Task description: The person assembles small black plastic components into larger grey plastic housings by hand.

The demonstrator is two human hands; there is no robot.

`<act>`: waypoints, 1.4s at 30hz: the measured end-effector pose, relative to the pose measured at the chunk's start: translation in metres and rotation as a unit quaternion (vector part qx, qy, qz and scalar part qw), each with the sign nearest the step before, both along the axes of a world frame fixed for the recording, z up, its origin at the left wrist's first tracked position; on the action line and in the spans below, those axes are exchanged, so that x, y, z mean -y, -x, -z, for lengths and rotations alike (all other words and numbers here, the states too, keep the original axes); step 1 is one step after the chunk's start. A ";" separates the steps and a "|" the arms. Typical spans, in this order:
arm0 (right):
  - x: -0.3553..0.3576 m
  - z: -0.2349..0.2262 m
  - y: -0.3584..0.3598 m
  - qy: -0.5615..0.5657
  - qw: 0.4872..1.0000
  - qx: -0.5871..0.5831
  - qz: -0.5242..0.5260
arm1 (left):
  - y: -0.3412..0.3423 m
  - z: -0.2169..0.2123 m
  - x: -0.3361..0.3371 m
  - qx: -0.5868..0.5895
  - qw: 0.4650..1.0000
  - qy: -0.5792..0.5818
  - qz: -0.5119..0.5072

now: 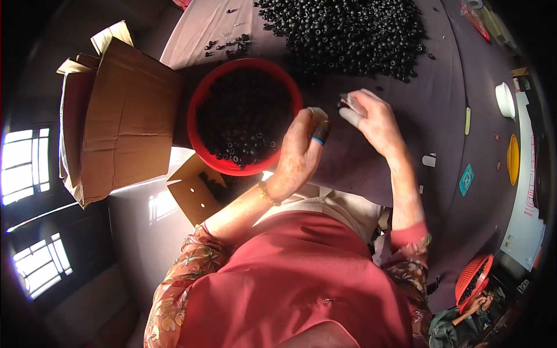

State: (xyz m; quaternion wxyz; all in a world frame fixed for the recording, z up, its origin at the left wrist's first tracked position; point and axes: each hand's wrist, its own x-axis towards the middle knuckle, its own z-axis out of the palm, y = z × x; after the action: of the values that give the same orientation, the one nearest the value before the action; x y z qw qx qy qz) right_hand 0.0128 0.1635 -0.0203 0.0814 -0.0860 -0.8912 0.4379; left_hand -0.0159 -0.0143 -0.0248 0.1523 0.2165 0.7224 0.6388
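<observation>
Okay, headcount: two hands on the wearer, one left hand (299, 151) and one right hand (374, 122). Black pieces (348, 37) — way too many to count, sorry — in one big heap, plus one smaller scatter at upper left. There's one red basin (232, 170) and one red colander (463, 283), each with loads more inside. Cardboard boxes make two: one big box (130, 116), one smaller box (190, 194). Then one white bowl (505, 100), one yellow dish (513, 159) and one blue packet (466, 180).
</observation>
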 end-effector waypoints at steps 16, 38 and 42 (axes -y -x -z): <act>0.050 -0.051 -0.060 -0.146 0.977 -0.138 0.078 | -0.016 -0.022 -0.007 0.185 0.958 -0.182 0.122; 0.040 -0.047 -0.061 0.190 0.972 -0.107 0.082 | -0.017 -0.018 -0.001 0.522 0.730 -0.390 0.208; 0.047 -0.051 -0.067 0.204 0.971 -0.045 0.113 | -0.015 -0.017 -0.001 0.518 0.721 -0.410 0.209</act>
State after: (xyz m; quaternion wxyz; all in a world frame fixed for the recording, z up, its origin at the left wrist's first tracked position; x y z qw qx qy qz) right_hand 0.0801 0.1164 0.0311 0.1507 -0.1810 -0.7629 0.6021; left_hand -0.0007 -0.0134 -0.0075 0.5283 0.0388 0.1351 0.8373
